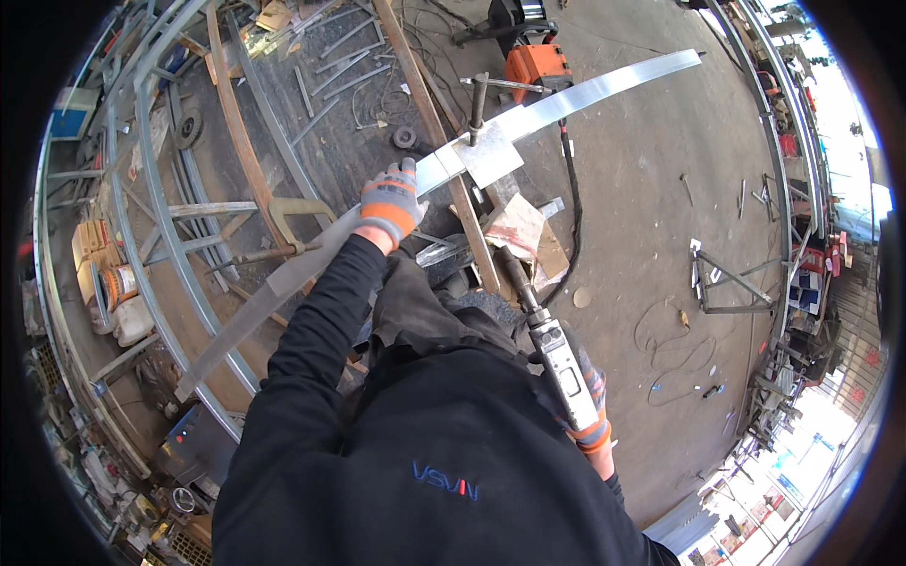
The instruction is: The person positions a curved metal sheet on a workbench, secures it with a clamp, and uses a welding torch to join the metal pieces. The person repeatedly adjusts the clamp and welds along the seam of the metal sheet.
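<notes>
Tool (563, 370): one, near right, held in the right hand (595, 389); fingers curled around it, mostly hidden by its body.
Larger clamp (300, 205): first of two clamps, left; its far end is unclear.
Left hand (390, 201): fingers close together over the metal strip (604, 91); thumb's hold, cannot tell.
Strip's run: near left to far right, one piece or several; glove and plate (495, 165) cover parts.
Upright clamp (478, 111): second, at the single plate.
Orange machine (536, 68): one, far.

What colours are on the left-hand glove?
The left-hand glove is grey and orange, best seen in the head view.
</notes>
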`<control>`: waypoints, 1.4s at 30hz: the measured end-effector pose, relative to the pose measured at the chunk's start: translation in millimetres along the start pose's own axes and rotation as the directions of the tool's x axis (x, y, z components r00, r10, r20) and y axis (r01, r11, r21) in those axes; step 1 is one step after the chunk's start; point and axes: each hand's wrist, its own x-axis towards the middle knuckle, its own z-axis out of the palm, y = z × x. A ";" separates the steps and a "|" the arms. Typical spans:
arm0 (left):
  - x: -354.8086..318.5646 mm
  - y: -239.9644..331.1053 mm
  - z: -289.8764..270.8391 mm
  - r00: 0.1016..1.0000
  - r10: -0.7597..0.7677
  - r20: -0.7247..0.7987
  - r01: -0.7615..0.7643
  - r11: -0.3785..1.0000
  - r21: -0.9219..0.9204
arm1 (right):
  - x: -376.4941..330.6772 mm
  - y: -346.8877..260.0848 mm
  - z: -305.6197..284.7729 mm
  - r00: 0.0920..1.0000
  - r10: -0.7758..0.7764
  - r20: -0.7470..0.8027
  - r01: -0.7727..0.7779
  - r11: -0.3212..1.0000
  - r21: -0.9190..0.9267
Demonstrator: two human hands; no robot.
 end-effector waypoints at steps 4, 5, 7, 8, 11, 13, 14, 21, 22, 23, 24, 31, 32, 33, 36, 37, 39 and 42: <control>54.3 -46.7 -0.8 0.960 0.166 0.227 -0.057 0.906 -0.420 | -4.6 2.1 -3.7 0.999 -0.027 0.047 0.025 0.998 0.058; 75.0 -60.9 2.3 0.937 0.225 0.268 -0.057 0.854 -0.518 | -5.8 2.1 -4.3 0.997 -0.048 0.057 0.043 0.996 0.077; 109.1 -78.6 21.2 0.851 0.210 0.482 0.082 0.853 -0.515 | -8.1 3.0 -4.3 0.993 -0.082 0.081 0.076 0.994 0.076; 121.1 -84.5 29.1 0.753 0.294 0.588 0.126 0.813 -0.568 | -10.8 3.1 -3.1 0.995 -0.076 0.061 0.070 0.993 0.096; 137.5 -101.2 38.9 0.525 0.664 0.533 0.019 0.617 -0.787 | -18.5 6.3 2.0 0.991 -0.116 -0.071 0.121 0.990 0.075; 133.9 -100.4 37.0 0.525 0.685 0.505 -0.026 0.606 -0.795 | -25.6 10.0 5.4 0.990 -0.075 -0.123 0.083 0.995 0.060; 128.7 -98.8 34.0 0.556 0.620 0.554 0.127 0.594 -0.794 | -30.2 12.4 6.2 0.993 -0.007 -0.120 0.024 0.990 0.142; 99.5 -57.5 34.4 0.718 0.395 0.572 0.145 0.720 -0.679 | -53.2 18.4 15.2 0.953 -0.032 -0.301 0.030 1.000 -0.010; 95.5 -54.0 35.1 0.745 0.391 0.541 0.086 0.747 -0.659 | -54.4 18.5 16.0 0.952 -0.020 -0.306 0.035 0.998 0.043; 90.8 -51.3 35.1 0.787 0.361 0.501 0.051 0.771 -0.635 | -55.6 18.9 15.9 0.954 0.006 -0.300 0.017 0.997 0.074; 86.7 -48.2 35.4 0.824 0.333 0.458 0.009 0.801 -0.599 | -56.3 20.8 15.8 0.955 0.010 -0.295 0.017 0.996 0.091; 47.5 -15.7 30.0 0.938 0.153 0.309 -0.051 0.948 -0.314 | -67.9 44.7 12.8 0.988 0.016 -0.152 0.003 0.992 0.127; 41.5 -10.1 27.5 0.945 0.144 0.292 -0.065 0.962 -0.264 | -69.4 47.2 13.4 0.991 0.018 -0.136 -0.002 0.993 0.117; 35.2 -4.4 24.9 0.949 0.110 0.296 -0.037 0.970 -0.241 | -70.4 49.5 14.1 0.993 0.016 -0.120 -0.006 0.997 0.082; 17.3 15.5 15.7 0.954 0.013 0.299 0.028 0.991 -0.133 | -70.3 52.2 11.7 0.995 0.005 -0.105 0.006 0.994 0.105; 9.4 23.3 14.4 0.962 -0.017 0.272 0.039 0.996 -0.078 | -68.5 52.5 10.5 0.997 0.049 -0.056 -0.043 0.993 0.113; -3.4 39.8 13.9 0.972 -0.064 0.227 0.068 0.998 -0.009 | -63.7 52.0 7.3 0.998 0.057 -0.012 -0.056 0.997 0.045; -18.4 57.7 17.7 0.968 -0.139 0.210 0.129 0.990 0.060 | -52.8 52.7 6.0 0.997 0.057 0.051 -0.061 0.995 0.083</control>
